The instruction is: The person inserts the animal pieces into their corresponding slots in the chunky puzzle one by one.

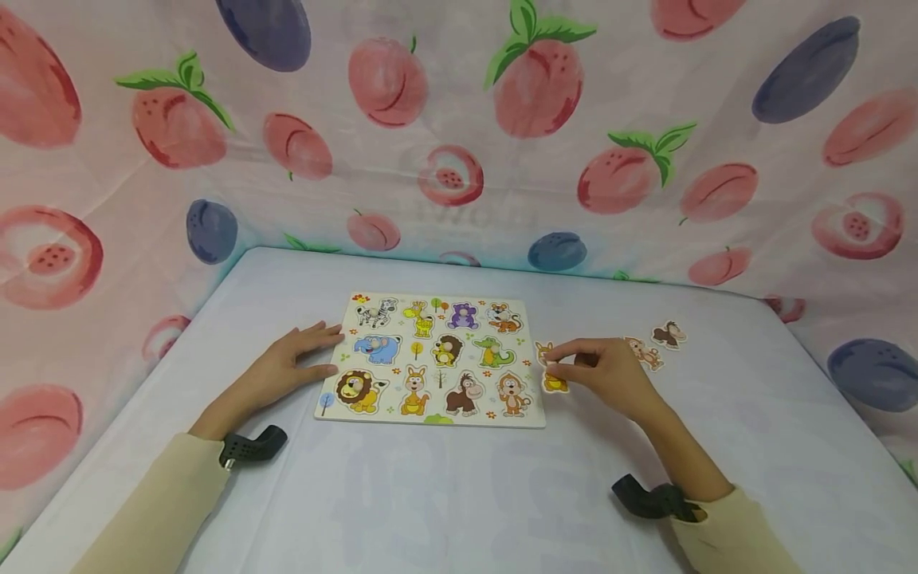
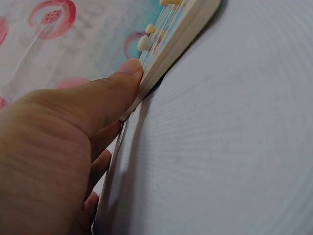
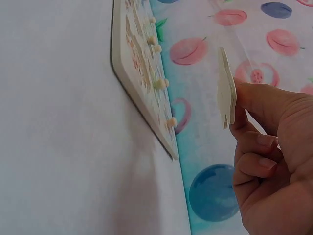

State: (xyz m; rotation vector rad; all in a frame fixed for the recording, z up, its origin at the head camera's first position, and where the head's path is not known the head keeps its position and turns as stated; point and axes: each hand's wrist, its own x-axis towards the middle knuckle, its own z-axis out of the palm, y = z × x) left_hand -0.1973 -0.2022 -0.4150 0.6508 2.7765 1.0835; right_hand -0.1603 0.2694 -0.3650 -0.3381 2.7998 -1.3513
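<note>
A kangaroo puzzle piece is pinched between the thumb and index finger of my right hand, just off the right edge of the animal puzzle board. In the right wrist view the piece is seen edge-on, raised beside the board; its knob is hidden by the fingers. My left hand lies at the board's left edge with fingers extended. Its thumb touches that edge in the left wrist view. Knobbed animals such as the lion and elephant sit in the board.
Right of my right hand lie a monkey piece, partly covered by that hand, and a gorilla piece. A white cloth covers the table. Behind it hangs a fruit-patterned curtain.
</note>
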